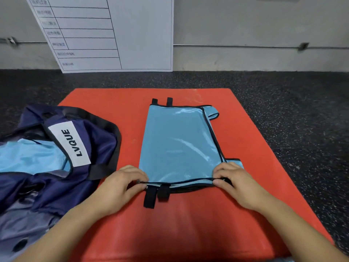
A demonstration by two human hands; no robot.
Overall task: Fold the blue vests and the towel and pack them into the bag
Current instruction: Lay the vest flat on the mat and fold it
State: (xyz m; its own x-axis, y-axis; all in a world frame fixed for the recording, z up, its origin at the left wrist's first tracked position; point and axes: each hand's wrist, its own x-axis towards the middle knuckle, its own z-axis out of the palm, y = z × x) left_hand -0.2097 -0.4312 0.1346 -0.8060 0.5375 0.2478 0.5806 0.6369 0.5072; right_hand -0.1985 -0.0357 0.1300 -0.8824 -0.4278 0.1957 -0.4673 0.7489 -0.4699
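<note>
Vest (179, 144) flat on red mat (117, 103), right of bag (62, 148). Thin, limp, glossy; likely slippery. Left hand (122, 184) and right hand (234, 182) pinch near hem corners. Best held by bound edges.

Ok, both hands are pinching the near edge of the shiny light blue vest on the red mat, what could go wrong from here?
Two risks. The shiny light blue vest looks slippery, so its layers may slide apart as the left hand and right hand lift the near edge. The loose black straps hanging beyond that edge could end up sticking out of the fold and snag on the navy bag during packing.
</note>
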